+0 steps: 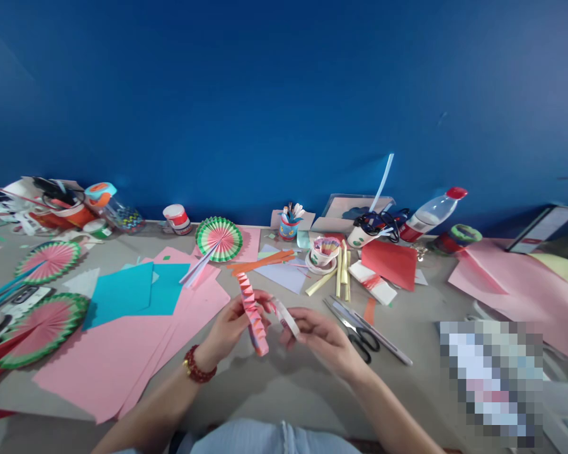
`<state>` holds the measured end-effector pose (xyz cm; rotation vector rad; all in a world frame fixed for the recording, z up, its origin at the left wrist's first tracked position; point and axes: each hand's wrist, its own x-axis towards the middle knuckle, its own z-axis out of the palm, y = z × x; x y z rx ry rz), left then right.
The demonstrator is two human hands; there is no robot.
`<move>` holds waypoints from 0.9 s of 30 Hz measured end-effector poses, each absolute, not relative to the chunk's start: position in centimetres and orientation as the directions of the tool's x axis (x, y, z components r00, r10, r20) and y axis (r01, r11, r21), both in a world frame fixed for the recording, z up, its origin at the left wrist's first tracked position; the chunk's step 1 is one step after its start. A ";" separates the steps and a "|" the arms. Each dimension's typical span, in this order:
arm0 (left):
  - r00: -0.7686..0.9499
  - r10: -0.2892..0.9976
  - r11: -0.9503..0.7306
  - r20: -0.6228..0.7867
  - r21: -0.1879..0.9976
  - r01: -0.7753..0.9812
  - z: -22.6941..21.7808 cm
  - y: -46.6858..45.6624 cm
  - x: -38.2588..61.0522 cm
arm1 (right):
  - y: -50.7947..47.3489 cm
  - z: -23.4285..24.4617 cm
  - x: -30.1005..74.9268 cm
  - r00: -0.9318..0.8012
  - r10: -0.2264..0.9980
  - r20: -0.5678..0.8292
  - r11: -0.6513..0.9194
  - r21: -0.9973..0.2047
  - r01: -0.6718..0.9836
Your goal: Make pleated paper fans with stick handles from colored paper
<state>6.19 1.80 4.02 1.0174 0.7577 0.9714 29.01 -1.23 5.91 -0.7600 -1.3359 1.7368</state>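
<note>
My left hand, with a red bead bracelet on the wrist, is closed around a pink accordion-folded paper strip that stands nearly upright above the table. My right hand pinches a small white roll of tape right beside the strip's middle. Both hands hover over the grey table near its front edge.
Pink and teal paper sheets lie at the left, with round paper fans around them. Scissors lie right of my right hand. Cups, a bottle, yellow paper rolls and red paper sit along the blue wall.
</note>
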 end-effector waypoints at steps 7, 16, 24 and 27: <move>0.294 0.927 0.321 -0.232 0.897 -0.303 4.6 2.0 6.7 | -0.7 4.9 28.5 -0.487 0.872 -0.047 -0.240 -0.909 -0.341; 0.227 0.956 0.226 -0.188 0.961 -0.158 3.8 1.9 6.8 | -0.3 3.9 27.6 -0.510 0.860 -0.015 -0.256 -0.877 -0.407; 0.355 0.902 0.344 -0.246 0.907 -0.243 3.0 1.7 7.3 | -0.7 3.2 27.7 -0.453 0.890 0.059 0.024 -0.996 -0.083; 0.356 0.897 0.379 -0.260 0.868 -0.322 2.9 1.9 7.2 | -0.7 2.9 27.5 -0.416 0.874 0.251 0.351 -0.918 0.183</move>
